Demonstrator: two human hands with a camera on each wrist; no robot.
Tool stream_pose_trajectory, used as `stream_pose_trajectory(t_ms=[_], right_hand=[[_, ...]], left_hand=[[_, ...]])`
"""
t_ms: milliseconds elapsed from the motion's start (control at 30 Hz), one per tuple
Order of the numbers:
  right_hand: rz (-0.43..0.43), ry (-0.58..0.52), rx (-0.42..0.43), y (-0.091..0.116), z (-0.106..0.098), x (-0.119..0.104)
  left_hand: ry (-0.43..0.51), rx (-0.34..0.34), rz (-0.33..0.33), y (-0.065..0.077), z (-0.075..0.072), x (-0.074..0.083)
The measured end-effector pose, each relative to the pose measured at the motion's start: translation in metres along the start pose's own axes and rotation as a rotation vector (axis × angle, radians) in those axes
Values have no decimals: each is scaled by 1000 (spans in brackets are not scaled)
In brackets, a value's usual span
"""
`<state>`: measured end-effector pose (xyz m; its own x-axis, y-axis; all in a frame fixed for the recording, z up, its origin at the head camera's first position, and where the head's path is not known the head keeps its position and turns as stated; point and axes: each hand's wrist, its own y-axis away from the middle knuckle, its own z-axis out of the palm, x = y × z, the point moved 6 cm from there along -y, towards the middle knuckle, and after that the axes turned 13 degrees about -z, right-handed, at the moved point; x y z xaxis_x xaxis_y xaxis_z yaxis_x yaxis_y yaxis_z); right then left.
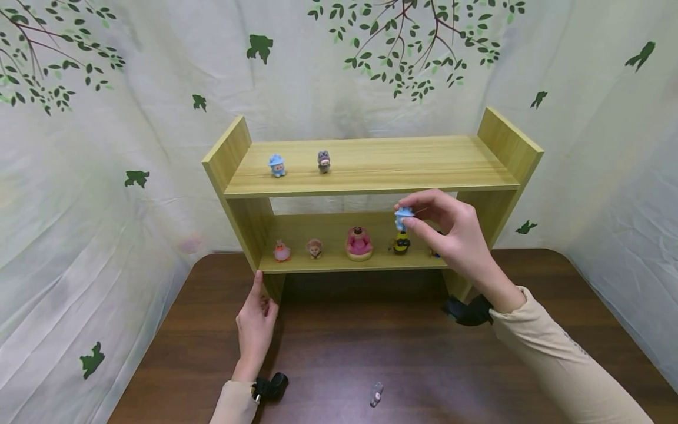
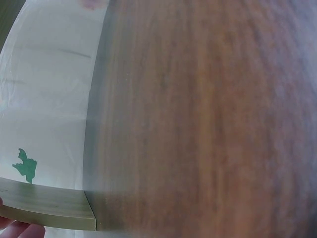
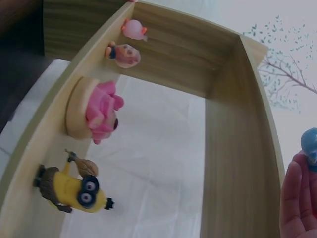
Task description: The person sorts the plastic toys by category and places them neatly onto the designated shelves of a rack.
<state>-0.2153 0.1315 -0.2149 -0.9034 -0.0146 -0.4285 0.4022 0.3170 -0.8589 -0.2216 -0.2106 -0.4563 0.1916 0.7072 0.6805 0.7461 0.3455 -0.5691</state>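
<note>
My right hand (image 1: pixel 450 229) pinches a small blue figurine (image 1: pixel 403 218) with a hat between thumb and fingertips, in front of the two-tier wooden shelf (image 1: pixel 371 191). In the right wrist view, that blue figurine (image 3: pixel 310 146) shows at the right edge beside the fingers (image 3: pixel 293 198). Down at the shelf's left side, my left hand (image 1: pixel 255 330) holds the side panel's edge; the left wrist view has its fingertips (image 2: pixel 25 230) around the panel (image 2: pixel 49 206). A similar blue figurine (image 1: pixel 276 165) and a grey one (image 1: pixel 323 162) stand on the upper tier.
Along the lower tier stand a pink bird-like figure (image 1: pixel 282 251), a small brown-haired figure (image 1: pixel 315 248), a pink bear (image 1: pixel 359 244) and a yellow minion (image 1: pixel 401 243). Another figure is mostly hidden behind my right hand. A small clear-grey item (image 1: pixel 376 394) lies on the brown table (image 1: pixel 328 353).
</note>
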Motion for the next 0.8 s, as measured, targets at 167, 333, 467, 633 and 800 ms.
stream_pose_trajectory(t_ms=[167, 333, 467, 633, 800], right_hand=[[-25, 25, 17, -10, -3, -1], [-46, 54, 14, -21, -4, -2], [-45, 56, 22, -31, -4, 0], [-25, 66, 41, -40, -5, 4], [-4, 61, 53, -44, -5, 7]], left_hand=[[-4, -1, -5, 0, 0, 1], [-4, 0, -9, 0, 0, 0], [-8, -2, -14, 1, 0, 0], [-6, -14, -23, 1, 0, 1], [-7, -13, -24, 0, 0, 0]])
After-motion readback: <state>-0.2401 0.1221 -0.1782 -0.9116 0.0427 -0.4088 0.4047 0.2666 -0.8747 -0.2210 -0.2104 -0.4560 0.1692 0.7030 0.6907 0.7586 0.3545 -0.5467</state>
